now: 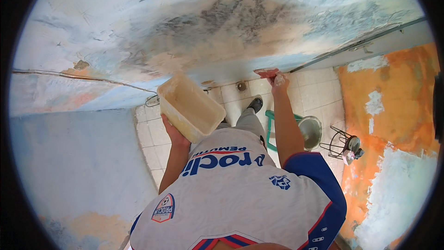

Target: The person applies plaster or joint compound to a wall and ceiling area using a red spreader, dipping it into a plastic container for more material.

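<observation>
My left hand (176, 132) grips the side of a cream rectangular plastic tub (209, 130), tilted so its inside shows, with pale residue on its walls. In my right hand (279, 82), smeared with white, is a red flat putty spreader (266, 72). Its blade lies close to the lower part of the patchy wall (203, 28); whether it touches cannot be told. The wall ahead has grey-black stains, pale blue areas and peach patches.
A green plastic stool (269, 132) and a greyish bucket (311, 132) stand on the white tiled floor (319, 90) at right. Beside them is a black metal stand (337, 141). A cable (88, 77) runs along the left wall; an orange wall (393, 92) with white patches is at right.
</observation>
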A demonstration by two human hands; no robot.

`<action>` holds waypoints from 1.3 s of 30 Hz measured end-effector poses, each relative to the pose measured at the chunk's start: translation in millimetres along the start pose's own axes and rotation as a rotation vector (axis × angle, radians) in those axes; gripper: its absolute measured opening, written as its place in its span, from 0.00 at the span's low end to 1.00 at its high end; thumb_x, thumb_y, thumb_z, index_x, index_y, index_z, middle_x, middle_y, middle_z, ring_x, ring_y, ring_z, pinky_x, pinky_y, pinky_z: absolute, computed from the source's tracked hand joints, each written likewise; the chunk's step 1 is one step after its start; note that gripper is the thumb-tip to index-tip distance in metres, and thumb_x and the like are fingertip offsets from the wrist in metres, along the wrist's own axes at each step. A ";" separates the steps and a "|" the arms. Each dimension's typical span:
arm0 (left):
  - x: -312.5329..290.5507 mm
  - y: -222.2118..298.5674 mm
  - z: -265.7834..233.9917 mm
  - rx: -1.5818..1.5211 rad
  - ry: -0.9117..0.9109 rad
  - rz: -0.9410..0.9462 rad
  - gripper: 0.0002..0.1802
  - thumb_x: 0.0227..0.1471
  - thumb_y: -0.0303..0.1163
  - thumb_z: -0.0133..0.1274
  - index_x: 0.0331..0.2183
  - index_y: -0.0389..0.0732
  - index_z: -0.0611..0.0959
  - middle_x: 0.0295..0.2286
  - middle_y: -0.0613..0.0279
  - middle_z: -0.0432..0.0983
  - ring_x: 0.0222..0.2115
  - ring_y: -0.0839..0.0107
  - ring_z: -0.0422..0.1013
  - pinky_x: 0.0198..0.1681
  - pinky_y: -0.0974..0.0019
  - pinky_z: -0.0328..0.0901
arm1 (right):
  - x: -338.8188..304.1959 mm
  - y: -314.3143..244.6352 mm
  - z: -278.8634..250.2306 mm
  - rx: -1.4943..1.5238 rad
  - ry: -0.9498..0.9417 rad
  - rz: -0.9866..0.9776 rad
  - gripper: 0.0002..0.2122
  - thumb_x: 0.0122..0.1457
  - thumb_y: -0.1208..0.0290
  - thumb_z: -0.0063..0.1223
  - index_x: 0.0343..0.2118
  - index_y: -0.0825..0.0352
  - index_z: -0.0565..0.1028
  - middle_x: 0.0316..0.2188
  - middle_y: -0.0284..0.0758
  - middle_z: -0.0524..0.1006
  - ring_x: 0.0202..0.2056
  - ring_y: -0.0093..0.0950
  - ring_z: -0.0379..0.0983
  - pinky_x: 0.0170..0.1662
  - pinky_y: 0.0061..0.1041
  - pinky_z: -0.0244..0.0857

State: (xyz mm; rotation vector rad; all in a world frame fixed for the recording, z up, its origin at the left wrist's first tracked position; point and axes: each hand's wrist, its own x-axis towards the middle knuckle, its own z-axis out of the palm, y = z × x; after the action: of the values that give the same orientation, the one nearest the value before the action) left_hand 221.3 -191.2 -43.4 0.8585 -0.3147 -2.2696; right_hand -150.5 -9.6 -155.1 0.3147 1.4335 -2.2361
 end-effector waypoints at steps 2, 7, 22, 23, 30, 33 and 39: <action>2.6 -1.4 -7.1 0.020 0.002 -0.034 0.38 0.63 0.63 0.29 0.63 0.48 0.62 0.60 0.59 0.62 0.60 0.57 0.60 0.62 0.53 0.58 | 39.0 20.8 -28.7 -0.105 -0.006 -0.035 0.03 0.60 0.74 0.48 0.32 0.66 0.73 0.30 0.38 0.78 0.31 0.28 0.77 0.33 0.29 0.76; -6.0 1.9 9.6 0.075 0.034 -0.042 0.38 0.63 0.63 0.29 0.63 0.48 0.62 0.60 0.59 0.61 0.60 0.57 0.60 0.62 0.53 0.58 | 55.8 -59.0 45.2 0.036 -0.101 -0.316 0.12 0.61 0.71 0.52 0.25 0.74 0.70 0.25 0.42 0.77 0.27 0.31 0.78 0.32 0.31 0.79; 0.4 -16.4 40.8 0.164 0.044 -0.065 0.37 0.64 0.62 0.29 0.63 0.49 0.62 0.60 0.61 0.61 0.60 0.59 0.60 0.63 0.55 0.58 | -14.6 -58.5 14.8 0.039 0.121 -0.223 0.05 0.58 0.74 0.52 0.36 0.67 0.70 0.30 0.37 0.77 0.30 0.32 0.78 0.32 0.35 0.78; -0.7 -17.4 42.2 0.183 0.070 -0.075 0.36 0.64 0.62 0.29 0.63 0.49 0.62 0.60 0.61 0.61 0.60 0.59 0.60 0.63 0.56 0.58 | 4.7 -29.2 -0.7 0.032 0.152 -0.176 0.06 0.59 0.74 0.52 0.36 0.68 0.69 0.30 0.38 0.76 0.31 0.33 0.78 0.32 0.36 0.79; -10.4 -8.5 21.6 0.268 0.099 -0.047 0.37 0.64 0.62 0.27 0.63 0.49 0.61 0.61 0.61 0.60 0.60 0.58 0.59 0.63 0.56 0.57 | 55.5 -3.0 24.7 0.069 0.042 -0.264 0.11 0.62 0.72 0.54 0.28 0.69 0.64 0.24 0.38 0.72 0.25 0.32 0.75 0.31 0.40 0.79; -13.7 -9.6 29.3 0.281 0.048 -0.011 0.37 0.64 0.62 0.27 0.63 0.49 0.61 0.61 0.61 0.59 0.60 0.58 0.58 0.63 0.55 0.57 | 47.2 -74.2 79.2 -0.086 0.054 -0.303 0.09 0.60 0.75 0.52 0.25 0.68 0.67 0.25 0.37 0.73 0.24 0.30 0.74 0.35 0.37 0.80; -5.4 -10.9 21.9 0.265 0.005 -0.002 0.37 0.64 0.63 0.27 0.63 0.50 0.61 0.61 0.62 0.60 0.60 0.59 0.59 0.63 0.55 0.57 | -84.3 -240.8 147.3 0.165 -0.332 -0.407 0.06 0.62 0.78 0.45 0.29 0.72 0.72 0.30 0.43 0.77 0.31 0.34 0.78 0.43 0.35 0.77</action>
State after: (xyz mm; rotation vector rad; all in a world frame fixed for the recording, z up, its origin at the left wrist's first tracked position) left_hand 204.3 -179.8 -29.0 0.9968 -0.6226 -2.2586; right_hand -188.6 -36.6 135.8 -0.3156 1.2187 -2.5791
